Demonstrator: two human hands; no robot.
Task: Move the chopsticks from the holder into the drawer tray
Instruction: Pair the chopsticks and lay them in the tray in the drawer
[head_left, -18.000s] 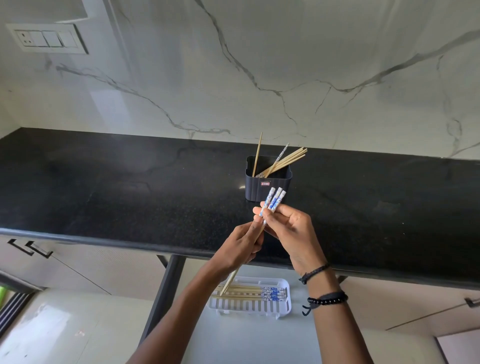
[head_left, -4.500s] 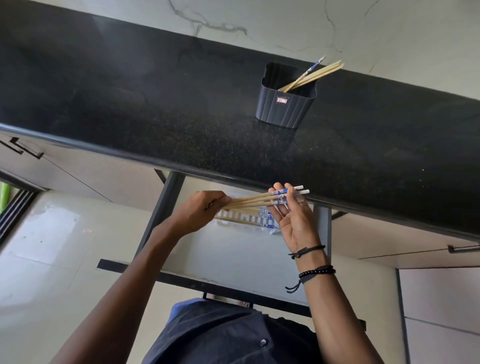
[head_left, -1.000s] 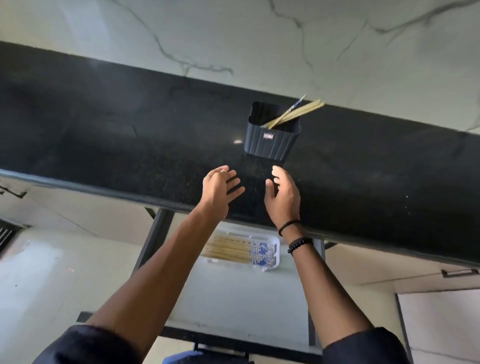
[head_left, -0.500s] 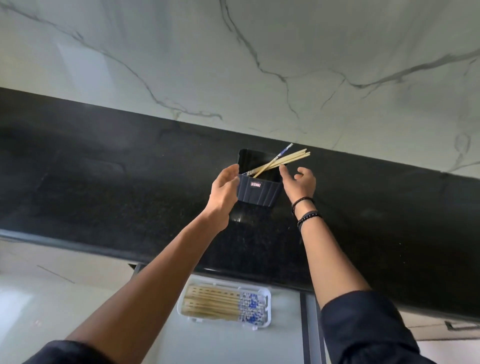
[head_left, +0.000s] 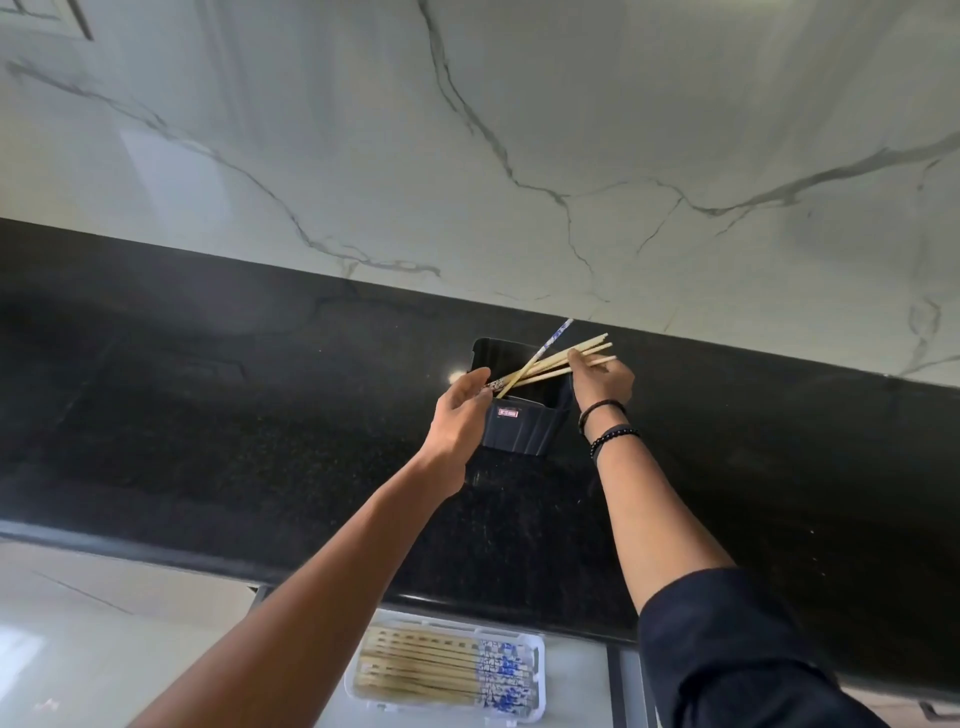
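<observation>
Moved onto the chopsticks (head_left: 550, 361), pinching them with left fingers (head_left: 475, 376) and right fingers (head_left: 575, 358); could tip the holder (head_left: 519, 428) if pulled sideways.

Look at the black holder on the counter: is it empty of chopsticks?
No, a bundle of chopsticks leans out of the holder, pinched by the right hand.

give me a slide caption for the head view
The left hand and right hand pinch chopsticks at the black holder on the countertop; the white tray below holds more.
</observation>
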